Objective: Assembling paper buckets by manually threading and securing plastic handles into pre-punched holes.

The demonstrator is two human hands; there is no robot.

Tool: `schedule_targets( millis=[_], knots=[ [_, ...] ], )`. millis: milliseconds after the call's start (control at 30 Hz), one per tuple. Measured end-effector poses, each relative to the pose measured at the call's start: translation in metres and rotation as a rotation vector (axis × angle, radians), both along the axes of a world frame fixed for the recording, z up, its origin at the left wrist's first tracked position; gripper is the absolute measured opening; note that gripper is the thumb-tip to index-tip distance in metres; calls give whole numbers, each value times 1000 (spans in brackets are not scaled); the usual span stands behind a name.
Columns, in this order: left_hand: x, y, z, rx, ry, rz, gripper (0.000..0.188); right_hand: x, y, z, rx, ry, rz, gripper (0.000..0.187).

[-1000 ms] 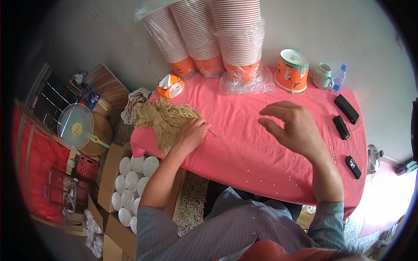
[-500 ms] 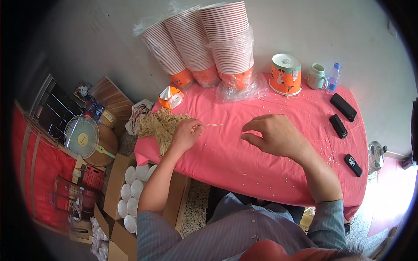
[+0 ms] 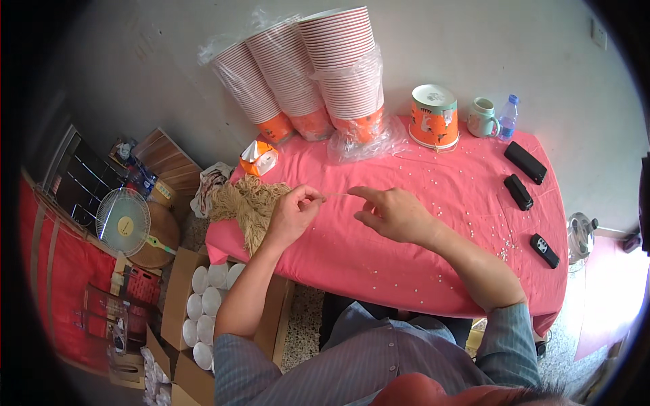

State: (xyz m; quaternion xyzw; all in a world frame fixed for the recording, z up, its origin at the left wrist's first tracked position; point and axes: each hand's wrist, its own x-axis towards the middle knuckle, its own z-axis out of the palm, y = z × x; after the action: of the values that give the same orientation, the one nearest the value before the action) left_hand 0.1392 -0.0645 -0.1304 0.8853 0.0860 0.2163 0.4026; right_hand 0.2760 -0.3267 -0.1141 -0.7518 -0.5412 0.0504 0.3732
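Observation:
A short, thin strand of pale cord (image 3: pixel 337 194) stretches level between my hands above the red-covered table (image 3: pixel 338 250). My left hand (image 3: pixel 296 215) is closed in a pinch on one end of it. At the strand's other end is the index fingertip of my right hand (image 3: pixel 396 213); whether it touches the cord is hard to tell. That hand's thumb stands apart below the index finger, and its other fingers are partly hidden. Beside my left hand lies a heap of tan cords (image 3: pixel 247 206), hanging over the table's left edge.
Stacked paper buckets in plastic (image 3: pixel 345 81) stand at the back, near a tissue pack (image 3: pixel 259 158). An upturned orange bucket (image 3: pixel 434 122), a mug (image 3: pixel 482 119) and a bottle (image 3: pixel 508 118) stand back right. Three black objects (image 3: pixel 525 162) line the right. Small white bits (image 3: pixel 467 215) are scattered about.
My right hand has moved left and its index fingertip is now at the strand's free end. My left hand keeps its pinch. The whole view has shifted slightly.

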Motion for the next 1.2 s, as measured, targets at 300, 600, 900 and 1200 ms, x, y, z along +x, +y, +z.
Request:
schedule_targets(
  millis=[300, 600, 900, 1200],
  knots=[
    [1, -29, -5, -158, 69, -163, 6, 14, 22, -47, 45, 110, -11, 27],
    [1, 26, -16, -691, -136, 104, 5, 33, 10, -38, -83, 42, -93, 21],
    [-30, 165, -26, -911, -384, 352, 15, 64, -12, -17, -175, -75, -271, 20],
    [-80, 251, -60, -839, -386, 576, 12, 84, -34, 13, -184, -159, -438, 21]
  ],
)
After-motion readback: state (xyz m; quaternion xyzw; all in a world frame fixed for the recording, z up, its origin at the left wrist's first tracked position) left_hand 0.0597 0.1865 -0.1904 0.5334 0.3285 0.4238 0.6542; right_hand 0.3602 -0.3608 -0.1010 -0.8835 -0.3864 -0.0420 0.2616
